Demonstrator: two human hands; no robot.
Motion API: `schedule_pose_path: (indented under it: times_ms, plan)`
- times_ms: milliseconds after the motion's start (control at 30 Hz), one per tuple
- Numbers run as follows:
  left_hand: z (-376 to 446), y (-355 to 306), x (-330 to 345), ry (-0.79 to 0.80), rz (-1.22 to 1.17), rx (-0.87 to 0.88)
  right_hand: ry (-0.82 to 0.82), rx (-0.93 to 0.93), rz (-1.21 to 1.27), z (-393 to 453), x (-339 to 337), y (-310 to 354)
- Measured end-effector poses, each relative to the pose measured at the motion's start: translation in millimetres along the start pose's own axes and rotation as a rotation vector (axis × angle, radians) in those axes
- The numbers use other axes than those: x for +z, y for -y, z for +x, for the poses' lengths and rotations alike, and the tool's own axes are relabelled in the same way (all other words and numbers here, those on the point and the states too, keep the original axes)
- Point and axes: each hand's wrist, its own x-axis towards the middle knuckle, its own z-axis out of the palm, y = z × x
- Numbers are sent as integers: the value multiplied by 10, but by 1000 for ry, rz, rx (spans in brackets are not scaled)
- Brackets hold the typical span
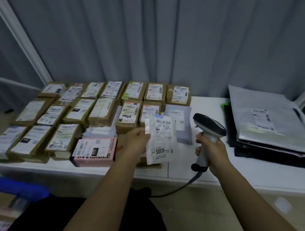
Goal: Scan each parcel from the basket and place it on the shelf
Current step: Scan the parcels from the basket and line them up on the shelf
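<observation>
Rows of boxed parcels fill the shelf from nine to twelve o'clock. At centre the left hand holds a flat parcel; the scanner, in the right hand, sits just beside it toward three. Stacked mailer bags lie at three o'clock, and a basket at eight.

- clear pouch: glossy, crinkled plastic with a paper label
- scanner: smooth plastic, dark glossy head
- boxes: matt brown cardboard, paper labels
- mailer bags: slick grey plastic
- shelf: smooth white
</observation>
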Motion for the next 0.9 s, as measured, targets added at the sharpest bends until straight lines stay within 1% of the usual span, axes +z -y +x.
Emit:
schedule_pose_path:
  times_ms: [100,233,367,500,600,667,767,900]
  plan:
    - [115,93,280,47,71,-56,-27,47,5,59,-203,-115]
    - [238,315,586,114,201,-38,-61,95,24,167,-387,-312]
    - [278,556,801,172,285,-17,-57,164,-6,247,-393,-570]
    - [275,699,869,196,433,103,-38,260,-6,334,-340,-865]
    - [317,750,801,247,530,197,-20,306,3,369,-279,-1014]
    - [336,762,753,243,605,253,-29,301,-5,380,-241,-1067]
    - [378,808,685,203,609,305,-12,266,-6,344,-190,-1062]
    - [364,809,534,180,558,224,72,198,14,237,-84,-1019]
